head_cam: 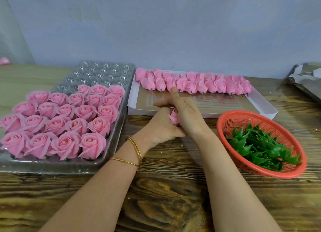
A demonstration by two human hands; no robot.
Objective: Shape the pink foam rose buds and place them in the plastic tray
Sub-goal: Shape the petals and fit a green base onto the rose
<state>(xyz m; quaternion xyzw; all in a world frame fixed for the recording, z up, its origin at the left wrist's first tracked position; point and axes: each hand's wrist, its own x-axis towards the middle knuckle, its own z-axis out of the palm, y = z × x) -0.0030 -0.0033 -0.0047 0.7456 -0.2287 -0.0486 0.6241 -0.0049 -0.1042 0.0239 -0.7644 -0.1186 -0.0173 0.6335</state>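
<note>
Head view: hands mostly hide one rosebud.

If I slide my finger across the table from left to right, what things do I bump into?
Plastic tray of pink roses → the hands holding a bud → red basket of green leaves.

Pink roses fill a clear, silvery tray; more pink buds line a white box with a brown floor. Green leaves lie in an orange-red mesh basket. The surface shows dark-streaked brown wood grain. Gold bangles ring one wrist.
</note>
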